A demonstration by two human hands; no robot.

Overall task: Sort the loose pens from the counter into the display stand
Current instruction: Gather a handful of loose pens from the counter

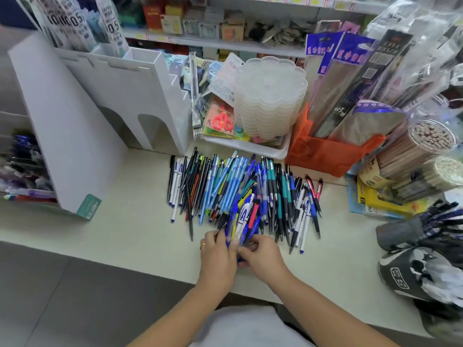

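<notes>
Pens: your left hand [217, 256] and right hand [263, 254] pinch slim plastic pens [241, 221] from the pile [240, 189].
Hidden: gripped ends blurred.
Stand: smooth white display stand [82, 113].

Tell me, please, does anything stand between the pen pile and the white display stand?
Nothing visible does: bare counter lies between the pen pile and the white display stand to its left. Both hands already work at the pile's near edge.

A stack of clear scalloped trays [271, 96] is set in a white tray [280, 151], beside an orange box [323, 154] filled with packaged brushes [350, 78].
</notes>
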